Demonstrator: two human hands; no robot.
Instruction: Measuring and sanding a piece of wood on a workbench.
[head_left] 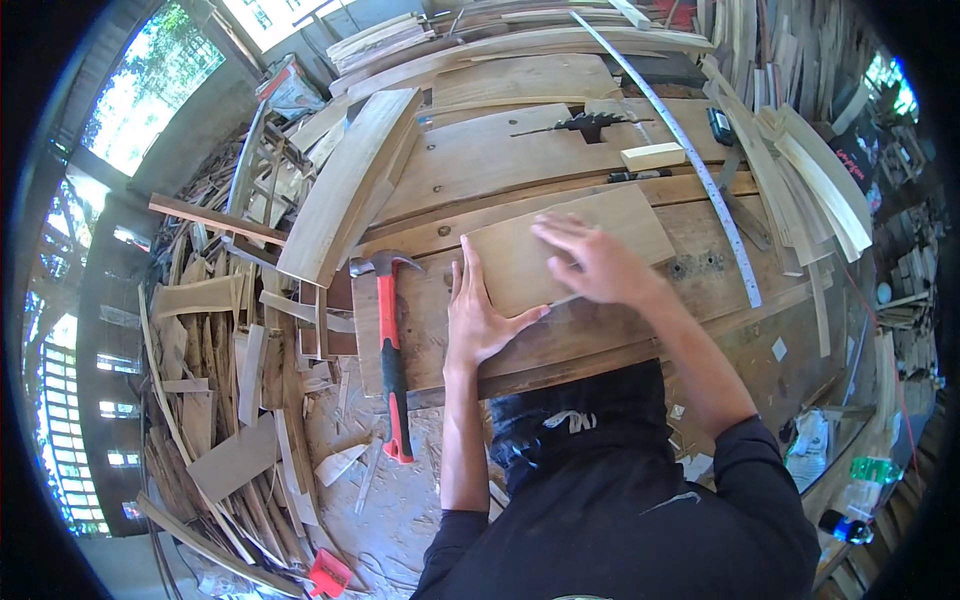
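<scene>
Both hands press flat on the short wooden board (560, 250), which lies on the workbench (560, 340) just in front of the saw blade (590, 122). The left hand (478, 315) braces the near-left corner, fingers extended, while the right hand (598, 262) lies spread across the top, seemingly pinning it steady. A red-handled hammer (392, 350) rests left of the board, handle overhanging the bench edge.
</scene>
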